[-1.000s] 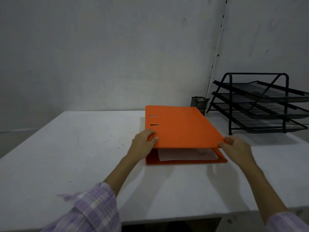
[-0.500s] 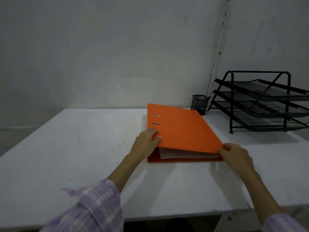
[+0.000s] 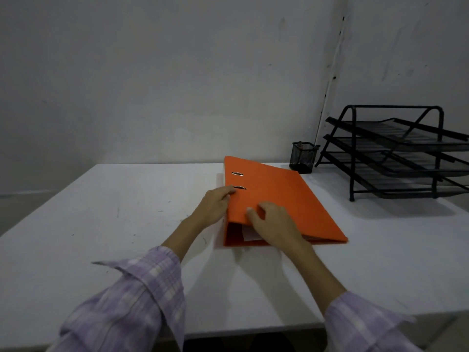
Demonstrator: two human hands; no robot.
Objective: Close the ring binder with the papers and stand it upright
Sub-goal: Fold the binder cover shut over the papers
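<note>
1. An orange, stiff-board ring binder point(image 3: 276, 199) lies flat on a white table point(image 3: 127, 212), its cover down over the white papers point(image 3: 250, 235), whose edge shows at the open near end under the right hand.

2. The left hand point(image 3: 215, 205) rests against the spine edge, fingers point(image 3: 229, 190) spread loosely over the cover just beside the nearer of two metal-rimmed slots point(image 3: 239, 187); it presses without gripping.

3. The right hand point(image 3: 275, 224) covers the near edge, fingers point(image 3: 253, 215) curled on top of the cover. Whether its thumb hooks beneath cannot be told.

4. The closing appears all but done; standing the binder up remains. That likely calls for a firm pinch of both covers near the spine, so the sheets stay trapped, then a tip onto the broad spine or bottom edge.

5. The matte cover looks smooth and could slip under flat palms.

6. Well beyond the fingers, by the wall, stand a small black wire-mesh pen cup point(image 3: 303, 157) and, further right, a black three-tier metal letter tray point(image 3: 396, 153), both clear of the binder.

7. Lilac checked sleeves point(image 3: 137, 301) frame the foreground.
</note>
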